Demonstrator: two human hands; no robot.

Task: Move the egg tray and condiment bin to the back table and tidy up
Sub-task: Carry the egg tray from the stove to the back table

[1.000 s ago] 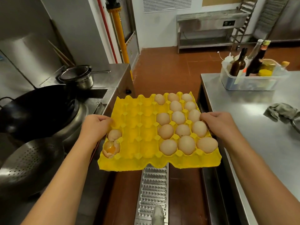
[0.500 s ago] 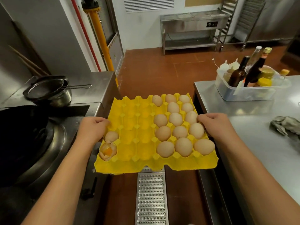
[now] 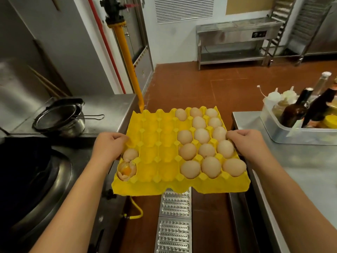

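Holding, head view: yellow egg tray (image 3: 160,157), level over the floor between stove and steel table (image 3: 300,165). My left hand (image 3: 109,145) grips its left rim, my right hand (image 3: 246,141) its right rim, fingers curled. Whole eggs (image 3: 202,136) right; cracked egg (image 3: 126,170) front left. Condiment bin (image 3: 284,132) on table.

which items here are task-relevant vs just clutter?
Job:
- egg tray, yellow, carried over the aisle, gripped by left hand and right hand
- condiment bin with bottles, on the steel table at right

Lying about:
- strainer in pot on the left counter
- wok
- floor drain grate
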